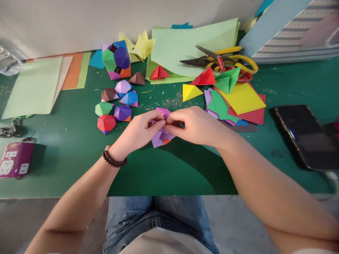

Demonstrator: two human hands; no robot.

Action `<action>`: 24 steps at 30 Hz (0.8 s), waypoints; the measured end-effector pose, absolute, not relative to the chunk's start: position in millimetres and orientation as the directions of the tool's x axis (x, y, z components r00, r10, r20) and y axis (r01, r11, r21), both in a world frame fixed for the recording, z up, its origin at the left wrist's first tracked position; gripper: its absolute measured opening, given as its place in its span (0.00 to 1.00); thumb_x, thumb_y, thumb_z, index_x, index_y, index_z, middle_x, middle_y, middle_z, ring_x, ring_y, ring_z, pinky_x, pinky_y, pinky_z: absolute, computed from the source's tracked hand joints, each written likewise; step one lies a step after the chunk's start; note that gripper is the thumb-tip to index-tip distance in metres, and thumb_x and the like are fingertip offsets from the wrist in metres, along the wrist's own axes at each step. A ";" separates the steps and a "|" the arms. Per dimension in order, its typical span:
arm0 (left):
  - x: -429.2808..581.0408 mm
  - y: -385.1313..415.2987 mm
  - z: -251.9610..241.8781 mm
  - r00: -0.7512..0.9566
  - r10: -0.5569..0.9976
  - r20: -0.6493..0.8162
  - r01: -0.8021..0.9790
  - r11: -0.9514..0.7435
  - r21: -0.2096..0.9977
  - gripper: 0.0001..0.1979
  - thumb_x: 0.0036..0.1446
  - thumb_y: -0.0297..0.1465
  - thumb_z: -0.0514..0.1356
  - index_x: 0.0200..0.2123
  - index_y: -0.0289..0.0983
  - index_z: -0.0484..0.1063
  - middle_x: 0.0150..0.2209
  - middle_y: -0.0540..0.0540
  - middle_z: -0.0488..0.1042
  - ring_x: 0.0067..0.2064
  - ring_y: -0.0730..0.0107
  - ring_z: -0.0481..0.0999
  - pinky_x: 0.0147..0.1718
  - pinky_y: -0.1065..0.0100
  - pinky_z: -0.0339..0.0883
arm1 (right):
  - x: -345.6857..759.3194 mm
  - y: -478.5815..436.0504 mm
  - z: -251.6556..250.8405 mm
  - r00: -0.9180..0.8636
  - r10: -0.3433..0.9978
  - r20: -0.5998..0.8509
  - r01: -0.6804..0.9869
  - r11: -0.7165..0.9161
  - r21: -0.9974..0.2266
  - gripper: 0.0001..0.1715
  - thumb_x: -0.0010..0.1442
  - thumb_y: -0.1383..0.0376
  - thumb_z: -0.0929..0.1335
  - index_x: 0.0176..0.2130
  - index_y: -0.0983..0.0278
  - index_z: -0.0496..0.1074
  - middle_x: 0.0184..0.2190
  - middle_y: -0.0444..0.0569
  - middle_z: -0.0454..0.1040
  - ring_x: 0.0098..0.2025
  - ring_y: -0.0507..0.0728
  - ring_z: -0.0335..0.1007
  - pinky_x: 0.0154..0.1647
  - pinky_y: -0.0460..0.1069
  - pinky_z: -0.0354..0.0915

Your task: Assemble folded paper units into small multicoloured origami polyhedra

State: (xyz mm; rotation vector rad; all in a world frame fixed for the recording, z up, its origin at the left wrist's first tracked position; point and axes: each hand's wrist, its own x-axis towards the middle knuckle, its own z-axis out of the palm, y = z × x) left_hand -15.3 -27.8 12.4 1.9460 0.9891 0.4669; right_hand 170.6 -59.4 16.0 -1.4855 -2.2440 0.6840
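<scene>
Between my two hands is a folded paper piece (158, 139), mostly purple and pink with a bit of orange low down. My left hand (148, 126) pinches it from the left, thumb against the fingers. From the right, my right hand (189, 125) pinches it too, with its fingertips meeting the left thumb. The fingers cover the middle of the piece. To the left of my hands lie several small faceted paper shapes, among them a red one (106, 122) and a blue one (129, 98). A larger multicoloured paper ball (116, 60) stands behind them.
Folded units, a yellow one (191, 91) and a green one (228, 80), lie beyond my right hand. Coloured paper squares (242, 100), scissors (246, 63) and pliers (196, 61) are at the right, as is a phone (307, 135). Paper sheets (34, 84) and a purple box (17, 158) lie left.
</scene>
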 end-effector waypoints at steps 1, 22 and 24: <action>-14.9 -28.0 11.5 0.595 0.803 -0.035 0.456 -0.301 0.838 0.07 0.61 0.31 0.53 0.34 0.36 0.69 0.32 0.50 0.73 0.32 0.74 0.70 0.31 0.72 0.63 | 170.9 -59.5 17.4 -0.362 0.931 0.031 0.733 0.306 -0.607 0.10 0.59 0.62 0.65 0.28 0.62 0.72 0.25 0.44 0.74 0.24 0.51 0.62 0.27 0.48 0.51; -8.2 -32.4 6.1 0.426 0.875 0.230 0.599 -0.463 0.653 0.04 0.57 0.27 0.56 0.36 0.37 0.70 0.31 0.50 0.77 0.26 0.76 0.72 0.24 0.74 0.61 | 160.8 -63.2 18.2 -0.159 0.970 0.184 0.704 0.242 -0.667 0.08 0.59 0.65 0.66 0.33 0.62 0.76 0.28 0.46 0.79 0.27 0.53 0.70 0.28 0.47 0.60; -8.5 -32.7 5.1 0.439 0.860 0.261 0.615 -0.499 0.610 0.04 0.58 0.27 0.56 0.37 0.37 0.70 0.31 0.50 0.77 0.25 0.76 0.71 0.23 0.74 0.60 | 158.1 -63.4 16.0 -0.144 0.966 0.213 0.706 0.252 -0.662 0.09 0.58 0.66 0.66 0.30 0.62 0.75 0.27 0.46 0.78 0.27 0.53 0.70 0.28 0.47 0.60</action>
